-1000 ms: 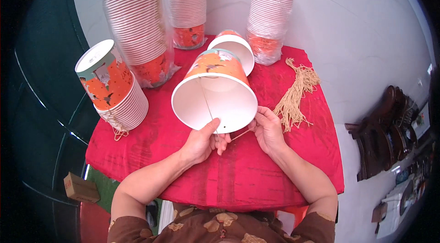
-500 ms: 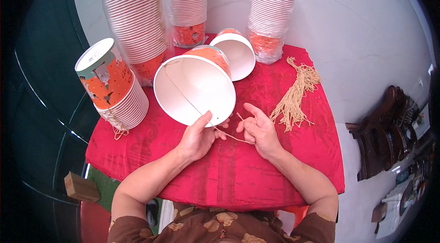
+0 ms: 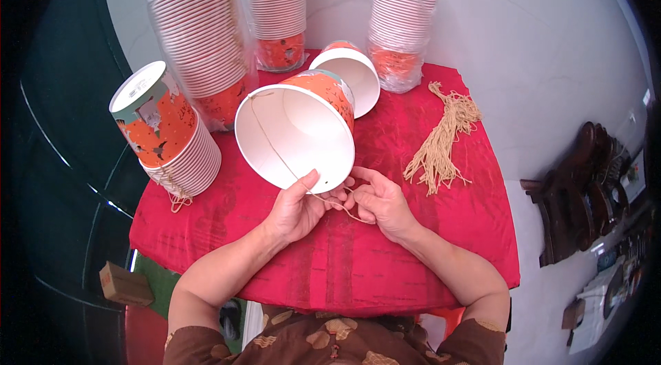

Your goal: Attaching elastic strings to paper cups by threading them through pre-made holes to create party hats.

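Note:
A paper bucket (image 3: 292, 127), white inside and orange printed outside, is tilted with its mouth toward me. My left hand (image 3: 295, 212) grips its near rim, thumb over the edge and fingers beneath. A thin tan string (image 3: 337, 206) is tied at the bucket's far left rim, runs across the mouth and passes under my left thumb. Beyond the thumb it sags in a loop to my right hand (image 3: 387, 208), whose thumb and forefinger pinch it close to the outside of the near rim. A small dark hole (image 3: 326, 182) shows inside the wall there. The string's tip is hidden among my fingers.
A second bucket (image 3: 359, 79) lies on its side behind. Upside-down nested buckets (image 3: 162, 124) with strings stand left. Tall plastic-wrapped bucket stacks (image 3: 186, 21) line the back. A bundle of tan strings (image 3: 444, 138) lies right on the red cloth (image 3: 441, 248).
My right hand has moved left to the bucket's rim, its forefinger folding from outstretched to a pinch. The string between my hands has slackened. The bucket has tilted slightly.

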The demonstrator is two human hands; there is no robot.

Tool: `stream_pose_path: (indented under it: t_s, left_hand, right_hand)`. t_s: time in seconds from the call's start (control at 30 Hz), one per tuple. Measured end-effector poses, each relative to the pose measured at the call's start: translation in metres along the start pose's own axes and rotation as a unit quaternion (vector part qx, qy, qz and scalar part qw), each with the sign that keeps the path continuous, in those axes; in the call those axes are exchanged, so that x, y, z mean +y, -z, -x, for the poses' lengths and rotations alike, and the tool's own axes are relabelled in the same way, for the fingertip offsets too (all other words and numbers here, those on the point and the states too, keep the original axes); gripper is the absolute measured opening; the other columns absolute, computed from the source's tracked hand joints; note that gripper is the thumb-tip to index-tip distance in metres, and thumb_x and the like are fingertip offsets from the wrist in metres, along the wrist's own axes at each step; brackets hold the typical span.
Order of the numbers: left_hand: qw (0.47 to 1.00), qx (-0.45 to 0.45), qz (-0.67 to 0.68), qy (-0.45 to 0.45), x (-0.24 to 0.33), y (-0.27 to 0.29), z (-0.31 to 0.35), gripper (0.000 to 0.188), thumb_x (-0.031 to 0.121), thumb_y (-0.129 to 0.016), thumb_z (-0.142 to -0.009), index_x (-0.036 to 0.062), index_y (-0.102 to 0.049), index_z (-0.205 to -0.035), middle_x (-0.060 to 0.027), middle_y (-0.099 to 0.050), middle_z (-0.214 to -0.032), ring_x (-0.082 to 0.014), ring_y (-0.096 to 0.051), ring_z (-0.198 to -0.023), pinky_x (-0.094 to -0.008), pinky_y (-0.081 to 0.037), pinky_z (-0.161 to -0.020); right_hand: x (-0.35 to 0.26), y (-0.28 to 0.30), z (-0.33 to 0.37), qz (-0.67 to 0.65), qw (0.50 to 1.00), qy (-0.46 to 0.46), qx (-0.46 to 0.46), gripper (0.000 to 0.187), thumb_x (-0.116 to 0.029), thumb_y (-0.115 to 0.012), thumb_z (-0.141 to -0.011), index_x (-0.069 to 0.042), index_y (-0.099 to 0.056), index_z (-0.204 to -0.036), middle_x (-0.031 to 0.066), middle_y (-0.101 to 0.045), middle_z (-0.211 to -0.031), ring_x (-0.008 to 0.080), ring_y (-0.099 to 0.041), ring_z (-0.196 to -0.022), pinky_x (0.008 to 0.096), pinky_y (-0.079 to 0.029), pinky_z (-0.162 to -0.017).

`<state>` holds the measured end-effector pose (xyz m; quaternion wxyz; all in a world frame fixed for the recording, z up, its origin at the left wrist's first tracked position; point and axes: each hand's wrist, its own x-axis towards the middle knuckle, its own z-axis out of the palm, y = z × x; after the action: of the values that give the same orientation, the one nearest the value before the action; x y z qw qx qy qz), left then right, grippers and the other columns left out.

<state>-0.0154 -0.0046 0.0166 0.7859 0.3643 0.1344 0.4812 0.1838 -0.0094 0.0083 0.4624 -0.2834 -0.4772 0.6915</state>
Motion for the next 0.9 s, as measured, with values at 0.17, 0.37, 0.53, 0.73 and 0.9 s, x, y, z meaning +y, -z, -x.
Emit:
stream_pose_path:
  t_s: [0.17,0.37,0.53,0.73,0.9]
  left_hand:
    - [1.000,0.023,0.019,-0.005,-0.005,0.012,0.000,0.041,0.031,-0.051,-0.099,-0.0025,-0.052,-0.123,-0.0178,-0.066,-0.106,-0.0255,-0.066,-0.093,-0.0377,-0.053,-0.084]
    - [0.999,0.026,0.024,-0.003,-0.005,0.008,0.000,0.038,0.026,-0.051,-0.100,-0.0030,-0.050,-0.125,-0.0185,-0.067,-0.105,-0.0267,-0.066,-0.092,-0.0394,-0.055,-0.084]
    - [0.999,0.036,0.028,-0.004,-0.006,0.008,0.000,0.036,0.024,-0.052,-0.099,-0.0022,-0.050,-0.125,-0.0175,-0.067,-0.105,-0.0266,-0.067,-0.092,-0.0405,-0.056,-0.083]
    - [0.998,0.054,0.019,-0.014,0.000,0.009,-0.001,0.034,0.022,-0.051,-0.099,-0.0016,-0.051,-0.123,-0.0168,-0.066,-0.105,-0.0271,-0.067,-0.092,-0.0424,-0.057,-0.081]
    - [0.996,0.080,0.002,-0.030,0.000,0.013,-0.002,0.043,0.036,-0.041,-0.102,-0.0021,-0.051,-0.120,-0.0176,-0.066,-0.093,-0.0275,-0.065,-0.078,-0.0408,-0.055,-0.073]
  right_hand:
    - [0.001,-0.003,0.000,0.009,1.000,-0.013,0.011,0.038,-0.007,-0.056,-0.096,0.004,-0.045,-0.130,0.0066,-0.062,-0.080,0.0043,-0.044,-0.055,0.0187,-0.034,-0.047]
    - [0.005,-0.002,0.002,0.017,0.998,-0.045,0.045,0.014,-0.013,-0.061,-0.096,-0.001,-0.061,-0.103,-0.0019,-0.055,-0.071,0.0034,-0.044,-0.055,0.0181,-0.034,-0.047]
    - [0.005,-0.003,0.003,0.037,0.998,-0.042,0.028,0.010,-0.012,-0.061,-0.096,-0.002,-0.063,-0.095,-0.0032,-0.053,-0.069,0.0037,-0.045,-0.057,0.0186,-0.035,-0.048]
    - [0.010,0.001,0.001,0.083,0.996,0.004,0.030,0.009,-0.011,-0.061,-0.095,-0.002,-0.060,-0.094,-0.0018,-0.054,-0.070,0.0036,-0.043,-0.054,0.0181,-0.032,-0.047]
    - [0.009,-0.004,0.003,0.092,0.992,0.043,0.073,0.008,-0.010,-0.060,-0.096,-0.002,-0.060,-0.093,-0.0024,-0.053,-0.069,0.0035,-0.042,-0.054,0.0188,-0.032,-0.046]
